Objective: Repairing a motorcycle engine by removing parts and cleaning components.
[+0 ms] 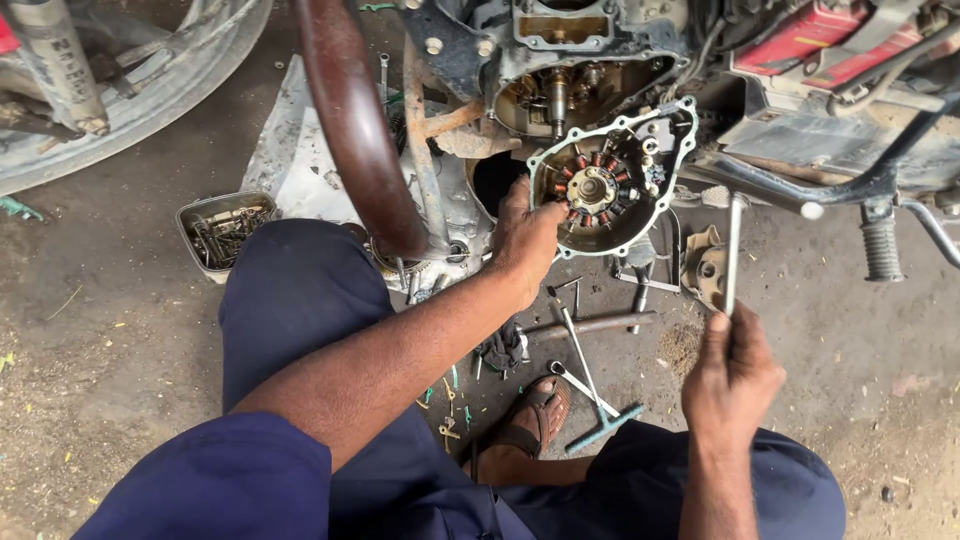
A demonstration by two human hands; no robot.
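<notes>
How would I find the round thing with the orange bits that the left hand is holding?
Start at the opened engine of the motorcycle at the top middle. Just below it, the left hand grips a pale metal cover with a bumpy, bolt-holed rim. Unlike the plain grey covers on the ground nearby, its inside holds a ring of copper-orange coils around a shiny hub.

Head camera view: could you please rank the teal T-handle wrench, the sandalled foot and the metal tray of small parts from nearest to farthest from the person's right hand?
From the right hand:
1. Teal T-handle wrench, on the ground just lower-left of it.
2. Sandalled foot, further left, between the knees.
3. Metal tray of small parts, far left beyond the left knee.
</notes>
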